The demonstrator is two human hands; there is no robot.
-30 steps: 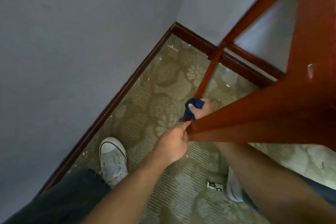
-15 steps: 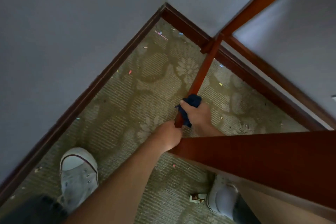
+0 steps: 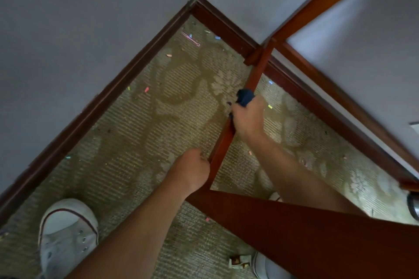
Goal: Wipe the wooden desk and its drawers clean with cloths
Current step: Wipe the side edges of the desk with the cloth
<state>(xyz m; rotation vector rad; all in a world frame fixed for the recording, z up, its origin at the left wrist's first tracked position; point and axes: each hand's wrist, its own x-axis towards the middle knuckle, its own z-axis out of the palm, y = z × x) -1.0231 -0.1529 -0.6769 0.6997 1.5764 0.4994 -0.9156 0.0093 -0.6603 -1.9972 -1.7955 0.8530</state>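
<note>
Wiping down the slim reddish-brown wooden desk leg (image 3: 229, 136) is the step in hand, by the look of it. Your right hand (image 3: 248, 118) reaches under the dark polished wooden tabletop edge (image 3: 306, 238) and its grip is wrapped round the leg about halfway down, with the small dark blue cloth (image 3: 245, 97) bunched between palm and wood; a tuft of it pokes out above your knuckles. Your left hand (image 3: 191, 171) sits higher on the same leg, just under the tabletop's corner, fingers curled against the wood as if steadying it; whether they close fully round it you cannot tell from here.

The cloth is soft and light, so it will likely crumple and slide inside your palm unless you keep it pressed flat to the wood. The leg is stiff and smooth, probably a little slick. Hold the cloth by its bulk, spread round all faces of the leg.

Below lies patterned beige carpet (image 3: 140, 133) dotted with coloured scraps, running to the dark skirting board (image 3: 118, 81).
</note>
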